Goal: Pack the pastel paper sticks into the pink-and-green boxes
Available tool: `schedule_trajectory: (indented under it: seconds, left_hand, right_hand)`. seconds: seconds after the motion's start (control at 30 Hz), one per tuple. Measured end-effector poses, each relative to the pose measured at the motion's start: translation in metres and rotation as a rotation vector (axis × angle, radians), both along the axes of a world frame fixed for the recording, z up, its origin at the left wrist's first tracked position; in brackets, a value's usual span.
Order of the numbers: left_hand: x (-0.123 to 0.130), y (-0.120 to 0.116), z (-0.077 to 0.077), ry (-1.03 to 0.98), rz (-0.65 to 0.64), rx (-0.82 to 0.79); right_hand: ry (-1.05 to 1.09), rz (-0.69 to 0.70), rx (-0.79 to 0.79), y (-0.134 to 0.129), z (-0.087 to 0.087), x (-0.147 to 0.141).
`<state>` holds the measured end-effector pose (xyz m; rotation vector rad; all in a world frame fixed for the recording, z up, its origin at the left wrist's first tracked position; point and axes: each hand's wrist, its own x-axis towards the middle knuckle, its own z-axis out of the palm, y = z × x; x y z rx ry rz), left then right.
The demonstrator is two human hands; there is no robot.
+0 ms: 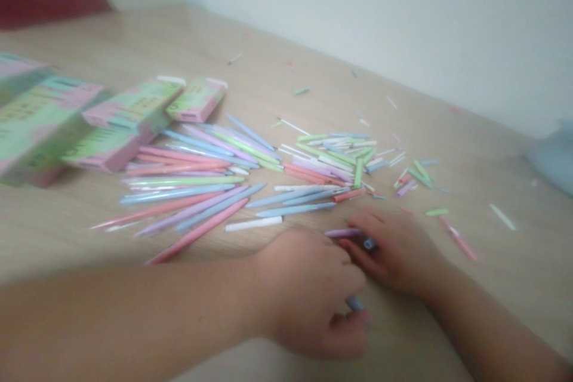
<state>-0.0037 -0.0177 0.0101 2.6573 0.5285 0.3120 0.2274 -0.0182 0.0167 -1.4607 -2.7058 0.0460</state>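
The bare left forearm (134,316) and bare right forearm (492,334) are seen running out of the frame, and the bare, five-fingered left hand (308,292) and right hand (396,250) are blurred in fine detail.

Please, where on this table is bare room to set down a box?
Bare wood lies behind the green-and-pink boxes toward the white wall, and in front of the boxes, left of the pastel pens. Crowded: the pens, the small pieces, and around the left hand and right hand.

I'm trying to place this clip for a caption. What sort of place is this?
Probably a desk in a home or small workroom: a light wood-grain tabletop against a white wall, with pastel pens and pink-green boxes spread on it.
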Motion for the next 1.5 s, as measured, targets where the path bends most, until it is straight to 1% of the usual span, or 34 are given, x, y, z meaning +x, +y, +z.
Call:
schedule_trajectory:
  seconds: [0.13, 0.3, 0.4, 0.5, 0.57, 0.67, 0.73, 0.83, 0.9, 1.03, 1.2, 1.27, 1.33, 1.4, 1.5]
  left_hand:
    - [0.0, 0.0, -0.001, 0.006, -0.005, 0.006]
    - [0.001, 0.001, 0.0, -0.015, -0.006, 0.021]
    - [0.001, 0.001, 0.0, -0.016, 0.001, 0.022]
    - [0.0, 0.0, 0.0, -0.023, -0.005, 0.025]
    - [0.001, 0.0, -0.001, -0.039, -0.004, 0.036]
    - [0.001, 0.0, -0.002, -0.043, -0.005, 0.044]
    - [0.001, 0.0, -0.003, -0.025, -0.015, 0.037]
    - [0.001, 0.0, -0.002, -0.002, -0.024, 0.024]
    - [0.001, 0.0, -0.001, 0.009, -0.019, 0.017]
    - [0.002, 0.002, 0.003, 0.043, -0.025, -0.007]
    - [0.003, 0.003, 0.006, 0.103, -0.042, -0.047]
    - [0.003, 0.004, 0.007, 0.115, -0.044, -0.061]
    - [0.003, 0.004, 0.009, 0.138, -0.053, -0.074]
    - [0.003, 0.005, 0.012, 0.155, -0.058, -0.08]
    - [0.003, 0.006, 0.014, 0.151, -0.059, -0.088]
  right_hand:
    - [-0.007, 0.061, -0.027, -0.002, -0.002, 0.0]
    - [-0.041, 0.064, 0.015, 0.003, -0.002, 0.002]
    - [-0.089, 0.032, 0.017, 0.009, -0.002, 0.012]
    - [-0.077, 0.0, -0.006, 0.017, -0.002, 0.02]
    - [-0.028, -0.035, -0.027, 0.024, -0.003, 0.019]
    - [0.047, -0.132, -0.029, 0.034, -0.006, 0.011]
    - [0.057, -0.166, -0.011, 0.042, -0.006, 0.004]
    - [0.056, -0.15, 0.033, 0.056, -0.005, -0.001]
    - [0.09, -0.178, 0.072, 0.067, -0.003, -0.001]
    - [0.135, -0.301, 0.199, 0.094, 0.0, 0.001]
    - [0.119, -0.343, 0.268, 0.135, 0.001, 0.012]
    - [0.104, -0.331, 0.263, 0.151, 0.001, 0.019]
    - [0.085, -0.283, 0.232, 0.164, 0.003, 0.025]
    - [0.06, -0.205, 0.176, 0.173, 0.006, 0.028]
    - [0.019, -0.085, 0.084, 0.179, 0.012, 0.028]
